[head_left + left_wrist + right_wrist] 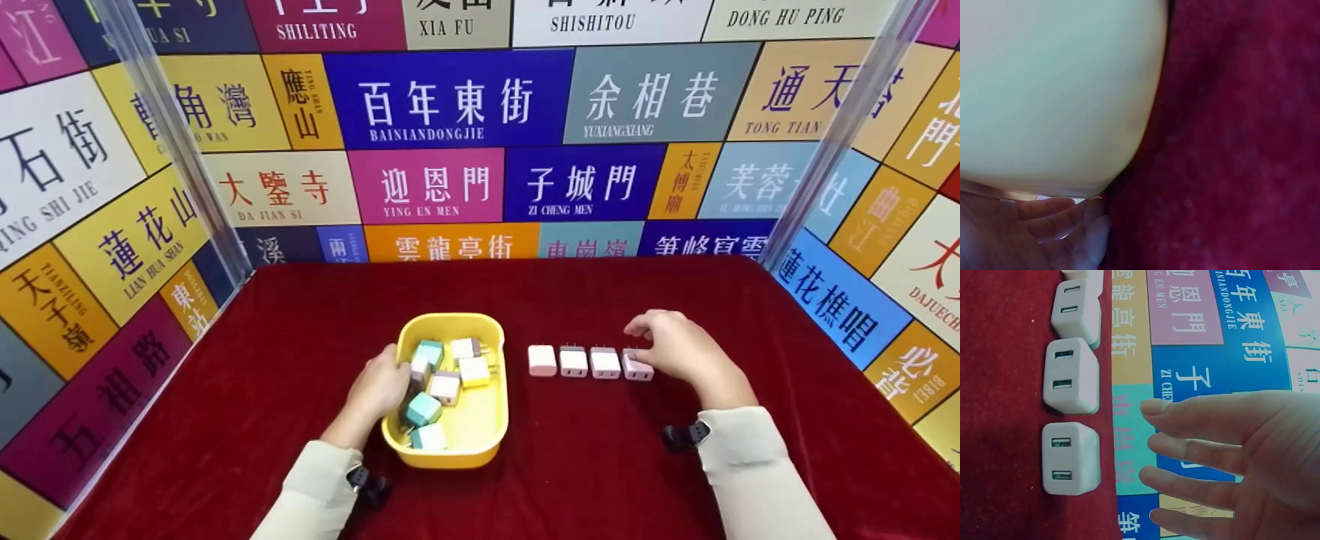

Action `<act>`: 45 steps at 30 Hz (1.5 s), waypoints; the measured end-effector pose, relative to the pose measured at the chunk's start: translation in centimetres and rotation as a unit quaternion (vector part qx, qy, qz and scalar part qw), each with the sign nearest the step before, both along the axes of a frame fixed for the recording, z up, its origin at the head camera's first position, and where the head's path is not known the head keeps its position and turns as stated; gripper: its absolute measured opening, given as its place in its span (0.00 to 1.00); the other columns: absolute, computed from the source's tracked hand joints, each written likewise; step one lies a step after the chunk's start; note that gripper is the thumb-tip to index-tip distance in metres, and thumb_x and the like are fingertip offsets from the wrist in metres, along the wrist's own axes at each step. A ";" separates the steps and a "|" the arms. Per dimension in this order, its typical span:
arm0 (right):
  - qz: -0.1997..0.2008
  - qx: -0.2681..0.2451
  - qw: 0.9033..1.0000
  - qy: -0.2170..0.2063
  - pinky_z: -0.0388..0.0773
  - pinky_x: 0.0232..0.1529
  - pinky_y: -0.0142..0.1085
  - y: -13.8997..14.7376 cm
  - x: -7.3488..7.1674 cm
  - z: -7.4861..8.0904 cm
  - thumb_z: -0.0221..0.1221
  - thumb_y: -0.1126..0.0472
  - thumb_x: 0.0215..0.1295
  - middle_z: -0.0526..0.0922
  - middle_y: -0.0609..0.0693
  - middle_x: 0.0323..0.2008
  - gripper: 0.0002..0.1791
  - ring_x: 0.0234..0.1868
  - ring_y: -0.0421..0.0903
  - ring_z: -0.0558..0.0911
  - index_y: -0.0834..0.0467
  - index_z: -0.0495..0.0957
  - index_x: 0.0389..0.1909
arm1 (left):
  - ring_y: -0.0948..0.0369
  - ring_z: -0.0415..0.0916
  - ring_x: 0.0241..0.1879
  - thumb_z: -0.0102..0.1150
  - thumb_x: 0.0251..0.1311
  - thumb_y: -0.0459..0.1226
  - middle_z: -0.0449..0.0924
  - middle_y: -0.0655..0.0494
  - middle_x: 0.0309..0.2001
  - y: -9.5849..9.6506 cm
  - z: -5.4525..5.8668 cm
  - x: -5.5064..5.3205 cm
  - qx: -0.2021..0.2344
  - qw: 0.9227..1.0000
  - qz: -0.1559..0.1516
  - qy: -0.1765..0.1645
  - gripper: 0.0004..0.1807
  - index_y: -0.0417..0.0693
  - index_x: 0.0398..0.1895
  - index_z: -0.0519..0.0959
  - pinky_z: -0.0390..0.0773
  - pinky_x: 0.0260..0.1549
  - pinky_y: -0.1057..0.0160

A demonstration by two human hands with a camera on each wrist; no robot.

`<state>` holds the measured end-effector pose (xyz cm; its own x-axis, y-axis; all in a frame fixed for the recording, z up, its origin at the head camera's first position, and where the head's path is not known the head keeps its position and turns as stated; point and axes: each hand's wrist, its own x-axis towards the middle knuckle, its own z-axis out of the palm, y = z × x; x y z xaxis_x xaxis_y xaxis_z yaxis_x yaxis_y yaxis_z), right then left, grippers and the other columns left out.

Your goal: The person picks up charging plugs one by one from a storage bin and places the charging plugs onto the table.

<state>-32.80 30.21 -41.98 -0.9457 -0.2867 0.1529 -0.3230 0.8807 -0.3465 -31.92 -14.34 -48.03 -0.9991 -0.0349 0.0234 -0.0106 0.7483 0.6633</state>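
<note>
While the left hand holds the left edge of the yellow box, its fingers bent against it, several chargers lie loosely inside. To the right of the box, four more chargers stand in a row. They are probably light, hard and slightly slippery; pinching the flat sides should spare the pins. At the row's end away from the box, the right hand has fingers nearly straight, holding nothing. The head view suggests touching; the right wrist view shows them apart. Beyond the box is the lettered wall.
</note>
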 end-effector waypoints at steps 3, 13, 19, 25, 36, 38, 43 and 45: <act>0.002 0.003 1.000 0.010 0.80 0.54 0.58 -0.3 0.3 0.4 0.73 0.64 0.62 0.88 0.60 0.47 0.17 0.50 0.61 0.84 0.65 0.87 0.51 | 0.46 0.81 0.54 0.47 0.76 0.39 0.83 0.39 0.55 0.0 0.0 0.0 0.000 1.000 -0.001 0.000 0.19 0.38 0.62 0.76 0.78 0.55 0.42; 0.012 0.003 0.999 0.031 0.80 0.56 0.58 -2.0 1.3 2.0 0.73 0.64 0.62 0.87 0.59 0.50 0.18 0.51 0.60 0.84 0.63 0.87 0.52 | 0.45 0.81 0.54 0.48 0.76 0.39 0.83 0.39 0.54 0.0 0.0 0.0 -0.002 1.000 -0.002 0.002 0.19 0.38 0.61 0.76 0.78 0.55 0.42; 0.015 0.007 0.999 0.042 0.79 0.59 0.58 -2.9 2.0 2.5 0.74 0.61 0.63 0.87 0.57 0.50 0.18 0.53 0.60 0.85 0.62 0.88 0.52 | 0.44 0.81 0.55 0.48 0.76 0.39 0.83 0.38 0.55 0.0 0.0 0.0 -0.004 1.000 -0.001 0.003 0.20 0.37 0.62 0.76 0.78 0.55 0.41; 0.025 0.012 0.998 0.052 0.80 0.59 0.57 -3.8 2.5 3.0 0.73 0.60 0.65 0.87 0.55 0.50 0.17 0.54 0.58 0.85 0.61 0.88 0.53 | 0.45 0.81 0.55 0.47 0.76 0.38 0.83 0.39 0.56 0.0 0.1 0.1 0.001 1.000 0.000 0.002 0.20 0.37 0.64 0.75 0.78 0.56 0.42; 0.051 0.020 0.996 0.076 0.80 0.59 0.55 -5.8 3.5 3.4 0.72 0.60 0.66 0.87 0.53 0.51 0.16 0.53 0.56 0.85 0.59 0.88 0.53 | 0.46 0.80 0.56 0.47 0.76 0.39 0.83 0.40 0.56 0.1 0.1 0.1 0.003 1.000 -0.003 -0.005 0.20 0.38 0.64 0.75 0.78 0.57 0.42; 0.058 0.020 0.995 0.078 0.81 0.59 0.55 -6.3 3.6 3.3 0.72 0.60 0.66 0.87 0.53 0.51 0.16 0.53 0.56 0.85 0.58 0.88 0.53 | 0.46 0.81 0.56 0.47 0.77 0.39 0.83 0.40 0.55 0.1 0.1 0.1 0.003 1.000 -0.003 -0.003 0.20 0.38 0.63 0.76 0.78 0.57 0.42; 0.067 0.028 0.994 0.085 0.82 0.58 0.53 -7.3 3.9 3.1 0.72 0.57 0.66 0.87 0.51 0.49 0.15 0.50 0.53 0.85 0.57 0.89 0.52 | 0.45 0.81 0.57 0.47 0.77 0.39 0.83 0.39 0.56 0.0 0.0 0.0 0.003 1.000 -0.005 -0.004 0.20 0.38 0.64 0.75 0.78 0.57 0.42; 0.074 0.031 0.992 0.094 0.82 0.56 0.52 -7.6 4.1 3.0 0.73 0.58 0.66 0.87 0.51 0.48 0.14 0.49 0.52 0.85 0.57 0.89 0.50 | 0.45 0.80 0.57 0.46 0.77 0.39 0.83 0.39 0.57 0.0 0.0 0.1 0.004 1.000 -0.005 -0.008 0.20 0.37 0.65 0.75 0.77 0.58 0.42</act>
<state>-28.73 22.61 -38.93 -0.8492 -0.4341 0.3006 -0.5037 0.8368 -0.2147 -31.87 -14.34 -47.99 -0.9997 -0.0250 0.0077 -0.0134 0.7431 0.6691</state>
